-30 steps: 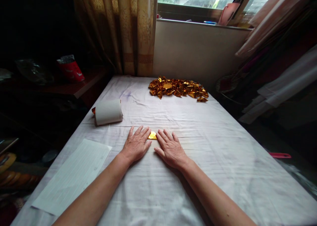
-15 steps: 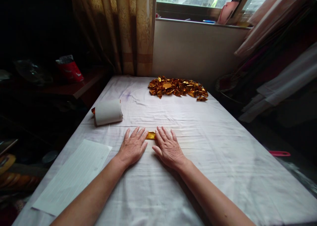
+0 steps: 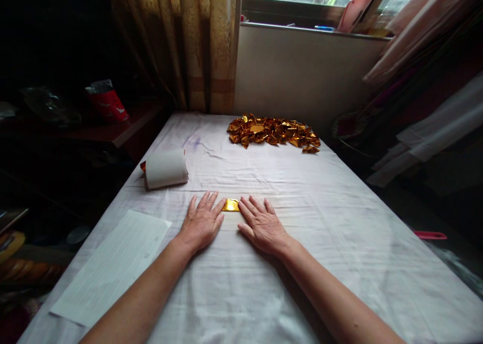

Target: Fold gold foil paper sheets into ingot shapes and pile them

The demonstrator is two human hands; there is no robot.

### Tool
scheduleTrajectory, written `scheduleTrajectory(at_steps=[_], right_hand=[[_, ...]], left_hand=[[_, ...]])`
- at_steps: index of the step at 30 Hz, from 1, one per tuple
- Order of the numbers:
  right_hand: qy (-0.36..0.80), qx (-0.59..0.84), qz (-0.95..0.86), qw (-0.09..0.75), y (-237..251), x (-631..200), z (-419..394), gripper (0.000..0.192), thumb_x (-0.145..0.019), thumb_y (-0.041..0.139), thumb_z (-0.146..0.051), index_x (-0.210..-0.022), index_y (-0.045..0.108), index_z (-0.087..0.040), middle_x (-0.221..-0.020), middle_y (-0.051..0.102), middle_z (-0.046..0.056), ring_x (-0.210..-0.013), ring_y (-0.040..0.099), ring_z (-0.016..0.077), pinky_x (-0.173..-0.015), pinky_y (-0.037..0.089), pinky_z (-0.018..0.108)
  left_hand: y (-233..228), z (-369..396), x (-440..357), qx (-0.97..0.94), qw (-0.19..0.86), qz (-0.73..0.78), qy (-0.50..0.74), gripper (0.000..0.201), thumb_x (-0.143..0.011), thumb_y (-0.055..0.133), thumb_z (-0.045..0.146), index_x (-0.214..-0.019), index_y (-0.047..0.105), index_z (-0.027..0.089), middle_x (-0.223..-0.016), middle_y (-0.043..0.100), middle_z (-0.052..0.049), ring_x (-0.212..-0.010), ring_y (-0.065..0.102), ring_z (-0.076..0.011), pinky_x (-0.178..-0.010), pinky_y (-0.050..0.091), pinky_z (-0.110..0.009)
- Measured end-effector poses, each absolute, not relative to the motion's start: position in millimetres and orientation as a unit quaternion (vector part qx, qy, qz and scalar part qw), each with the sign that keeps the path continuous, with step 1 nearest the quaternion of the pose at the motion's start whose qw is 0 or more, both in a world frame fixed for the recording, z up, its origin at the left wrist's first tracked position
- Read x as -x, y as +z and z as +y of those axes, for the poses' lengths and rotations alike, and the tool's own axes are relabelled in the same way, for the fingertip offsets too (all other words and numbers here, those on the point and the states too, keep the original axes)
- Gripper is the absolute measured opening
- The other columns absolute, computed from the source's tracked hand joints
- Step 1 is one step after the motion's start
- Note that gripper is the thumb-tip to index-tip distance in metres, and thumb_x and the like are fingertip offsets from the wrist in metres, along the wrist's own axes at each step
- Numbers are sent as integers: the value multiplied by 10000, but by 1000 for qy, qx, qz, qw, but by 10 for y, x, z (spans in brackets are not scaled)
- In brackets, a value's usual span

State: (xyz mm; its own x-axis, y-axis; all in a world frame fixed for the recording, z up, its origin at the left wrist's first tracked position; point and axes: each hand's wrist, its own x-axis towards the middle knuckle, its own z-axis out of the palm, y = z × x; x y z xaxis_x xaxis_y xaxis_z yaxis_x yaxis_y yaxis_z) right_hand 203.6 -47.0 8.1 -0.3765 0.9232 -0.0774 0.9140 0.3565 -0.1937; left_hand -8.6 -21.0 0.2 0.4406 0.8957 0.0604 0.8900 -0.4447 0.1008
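A small folded strip of gold foil paper (image 3: 231, 205) lies flat on the white cloth between my hands. My left hand (image 3: 202, 223) rests palm down with fingers spread, its index fingertip at the strip's left end. On the other side, my right hand (image 3: 264, 226) also lies flat with fingers apart, its fingertips by the strip's right end. Whether the strip's ends run under the fingers is hard to see. Farther back sits a heap of folded gold foil pieces (image 3: 275, 131), with one piece (image 3: 311, 150) lying just off its right front edge.
A curled stack of white-backed foil sheets (image 3: 166, 169) lies at the left of the cloth-covered table (image 3: 324, 263). Nearer me is a lined paper sheet (image 3: 113, 268). A red container (image 3: 108, 105) stands on a dark side table. Curtain (image 3: 211, 47) and wall border the far edge.
My right hand has slid slightly to the right, so more of the gold strip shows. My left hand stays nearly in place. The whole view has shifted a little.
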Motion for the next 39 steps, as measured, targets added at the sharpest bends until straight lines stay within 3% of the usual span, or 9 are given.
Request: scheduleTrajectory(at_steps=[7, 14, 19, 35, 39], right_hand=[[111, 560, -821, 21, 83, -2031, -476, 649, -977, 314, -568, -1517, 285, -209, -1591, 214, 48, -1481, 156, 259, -1188, 95, 546], [116, 559, -821, 32, 110, -2033, -479, 648, -978, 318, -566, -1523, 274, -218, -1585, 226, 72, -1479, 162, 269, -1185, 105, 545], [114, 555, -823, 32, 89, -2044, -475, 647, -971, 365, -545, -1524, 270, -222, -1586, 222, 75, -1479, 162, 273, -1180, 115, 552], [75, 577, -810, 78, 12, -1994, -494, 642, -965, 411, -509, -1504, 324, -172, -1570, 279, 103, -1467, 204, 291, -1173, 151, 545], [68, 556, -824, 91, 26, -1937, -464, 639, -973, 396, -501, -1511, 308, -168, -1581, 248, 99, -1475, 177, 279, -1187, 111, 535]], left_hand=[[6, -235, -15, -882, 29, 465, 71, 498, -985, 348, 373, -1473, 376, 277, -1554, 361, -55, -1458, 249, -261, -1177, 75, -575], [-10, -244, -61, -908, 44, 413, 56, 526, -994, 308, 449, -1485, 350, 266, -1528, 406, -35, -1437, 305, -259, -1185, 43, -566], [-6, -256, 83, -898, 27, 435, 66, 508, -987, 337, 430, -1481, 351, 312, -1499, 453, -13, -1423, 330, -269, -1179, 62, -571], [-41, -258, 146, -894, 11, 437, 94, 479, -985, 352, 414, -1445, 420, 299, -1464, 500, -24, -1391, 379, -285, -1164, 113, -593], [-33, -257, 147, -892, 23, 444, 81, 487, -981, 358, 415, -1445, 423, 283, -1475, 485, -20, -1404, 358, -282, -1171, 109, -577]])
